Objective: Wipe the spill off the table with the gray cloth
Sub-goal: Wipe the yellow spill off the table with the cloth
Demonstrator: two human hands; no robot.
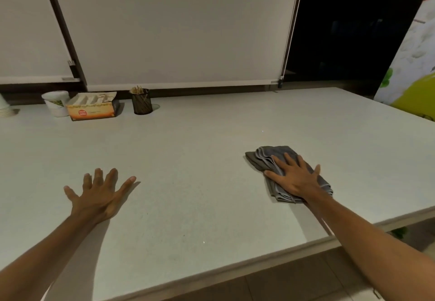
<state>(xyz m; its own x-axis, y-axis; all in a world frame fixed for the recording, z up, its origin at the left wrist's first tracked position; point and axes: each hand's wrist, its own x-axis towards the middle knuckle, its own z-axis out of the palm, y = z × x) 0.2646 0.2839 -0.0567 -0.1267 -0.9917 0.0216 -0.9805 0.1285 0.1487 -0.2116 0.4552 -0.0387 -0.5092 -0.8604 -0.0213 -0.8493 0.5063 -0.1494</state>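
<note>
Setting: pale roller blinds close off the wall behind a wide work surface; a dark opening stands at far right beside a printed panel in white, green and yellow.
Surface: broad, light grey speckled table (pixel 211 150), its near edge running diagonally across the lower right.
Cloth: folded gray fabric cloth (pixel 263 158) lying flat on the table's right side, near the front edge; several layered folds show at its far end.
Right hand: right hand (pixel 295 178) palm down on the cloth, fingers (pixel 290 159) spread and flat, pressing rather than gripping.
Left hand: left hand (pixel 100 193) at the left of the table, well apart from the cloth, palm down, fingers splayed wide, holding nothing; whether it touches the surface or hovers just above cannot be told.
Spill: no wet patch can be made out on the speckled top.
Far-left items: white printed tub (pixel 56 103), touching or just beside an orange and white cardboard box (pixel 93 109); dark mesh cup holding thin sticks (pixel 142 101) near the box's right; stack of white paper cups (pixel 6 109) at the frame's left margin.
</note>
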